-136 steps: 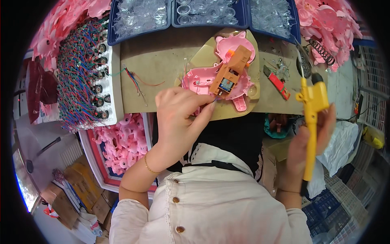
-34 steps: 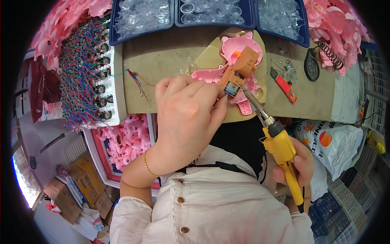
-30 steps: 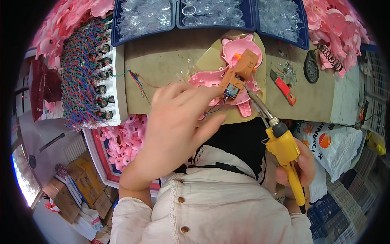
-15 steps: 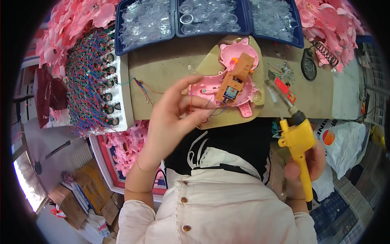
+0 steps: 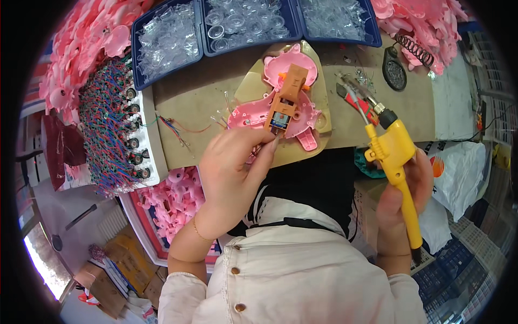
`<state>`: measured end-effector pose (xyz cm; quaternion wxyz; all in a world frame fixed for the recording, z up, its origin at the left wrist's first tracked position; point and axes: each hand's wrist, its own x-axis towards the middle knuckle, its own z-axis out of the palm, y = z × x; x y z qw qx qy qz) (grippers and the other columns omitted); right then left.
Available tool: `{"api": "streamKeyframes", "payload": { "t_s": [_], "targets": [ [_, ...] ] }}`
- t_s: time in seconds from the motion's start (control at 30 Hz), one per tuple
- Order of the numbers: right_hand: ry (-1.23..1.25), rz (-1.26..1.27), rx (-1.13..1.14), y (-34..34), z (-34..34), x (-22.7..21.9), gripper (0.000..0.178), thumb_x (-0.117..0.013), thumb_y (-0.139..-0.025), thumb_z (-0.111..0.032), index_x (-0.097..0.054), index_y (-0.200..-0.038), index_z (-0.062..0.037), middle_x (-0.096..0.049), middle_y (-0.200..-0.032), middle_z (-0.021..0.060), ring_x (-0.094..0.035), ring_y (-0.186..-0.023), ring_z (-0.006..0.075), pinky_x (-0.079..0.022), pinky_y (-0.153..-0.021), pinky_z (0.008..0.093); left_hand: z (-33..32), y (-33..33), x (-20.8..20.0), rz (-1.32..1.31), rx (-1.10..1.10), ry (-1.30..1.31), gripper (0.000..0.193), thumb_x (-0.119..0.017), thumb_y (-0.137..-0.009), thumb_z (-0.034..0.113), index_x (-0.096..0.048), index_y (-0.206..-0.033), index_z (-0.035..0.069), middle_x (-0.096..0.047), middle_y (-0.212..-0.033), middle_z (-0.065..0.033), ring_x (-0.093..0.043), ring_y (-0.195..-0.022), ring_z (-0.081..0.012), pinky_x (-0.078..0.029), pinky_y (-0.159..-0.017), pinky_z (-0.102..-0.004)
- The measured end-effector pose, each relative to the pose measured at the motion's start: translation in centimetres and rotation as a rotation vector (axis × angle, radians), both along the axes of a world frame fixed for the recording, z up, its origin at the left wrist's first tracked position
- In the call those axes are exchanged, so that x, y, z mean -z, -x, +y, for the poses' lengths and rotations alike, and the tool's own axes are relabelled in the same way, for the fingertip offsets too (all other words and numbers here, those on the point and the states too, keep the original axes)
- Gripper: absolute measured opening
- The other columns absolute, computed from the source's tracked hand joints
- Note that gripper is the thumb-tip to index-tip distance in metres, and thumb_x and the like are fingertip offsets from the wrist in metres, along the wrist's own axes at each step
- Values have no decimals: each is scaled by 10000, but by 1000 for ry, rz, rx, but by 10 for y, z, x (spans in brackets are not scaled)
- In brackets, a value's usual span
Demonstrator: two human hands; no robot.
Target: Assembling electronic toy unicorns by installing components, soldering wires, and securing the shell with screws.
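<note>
My left hand (image 5: 229,170) is closed in a pinch at the lower end of a brown plastic gearbox (image 5: 294,81). Thin wires come out there, and its fingertips hide most of them. The gearbox lies in an open pink toy shell (image 5: 307,141), which rests on a tan, rounded holding plate (image 5: 318,67). My right hand (image 5: 415,186) is wrapped round the handle of a yellow soldering gun (image 5: 399,148). Its metal tip and thin feed tube point up and left, to the right of the plate and apart from the shell.
Blue bins (image 5: 202,51) of clear plastic parts line the back. A white foam tray (image 5: 154,146) with wired speakers stands left, beside loose wires (image 5: 172,129). Pink shells (image 5: 97,38) are heaped at both far corners. A red-handled tool (image 5: 356,102) and a black dish (image 5: 394,70) lie right.
My left hand has moved in to the gearbox's lower end, its fingertips now over the wires. The soldering gun is still in my right hand. The whole view has shifted and tilted slightly.
</note>
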<state>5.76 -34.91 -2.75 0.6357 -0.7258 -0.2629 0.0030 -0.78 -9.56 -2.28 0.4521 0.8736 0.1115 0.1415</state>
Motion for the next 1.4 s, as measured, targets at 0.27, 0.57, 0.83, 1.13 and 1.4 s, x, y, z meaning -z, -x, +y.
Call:
{"api": "streamKeyframes", "payload": {
  "t_s": [0.27,0.57,0.83,1.13,1.4],
  "targets": [
    [24,158,-277,22,-17,-3,646,-705,-841,-320,-353,-1338,-105,-493,-1274,188,-517,-1159,290,-435,-969,420,-3,-13,4,-80,7,-253,112,-707,-733,59,-635,-819,64,-562,-722,-48,-528,-645,-218,-400,-596,-334],
    [27,22,-378,12,1,-2,574,-703,-849,-208,-368,-1305,-109,-494,-1234,295,-562,-1086,323,-459,-921,401,-3,-14,8,-114,10,-242,113,-706,-729,50,-633,-815,57,-556,-709,-51,-533,-650,-219,-398,-597,-335],
    [153,813,-423,16,-3,-22,481,-709,-828,-132,-460,-1224,-21,-546,-1173,278,-614,-999,309,-508,-825,365,-2,-13,8,-94,7,-252,121,-714,-730,61,-635,-822,53,-561,-718,-56,-539,-659,-222,-408,-607,-336],
    [232,795,-530,5,-9,-21,510,-663,-813,-138,-459,-1258,9,-649,-1030,177,-670,-767,260,-523,-681,315,-1,-11,6,-76,5,-265,118,-713,-732,62,-633,-819,52,-570,-725,-56,-544,-663,-224,-417,-611,-335],
    [136,-206,-366,7,-5,1,591,-772,-757,-99,-385,-1200,-39,-527,-1170,325,-652,-902,373,-548,-726,374,-1,-14,2,-57,31,-268,133,-715,-727,61,-635,-832,47,-577,-753,-70,-549,-673,-237,-432,-637,-341]
  ]
}}
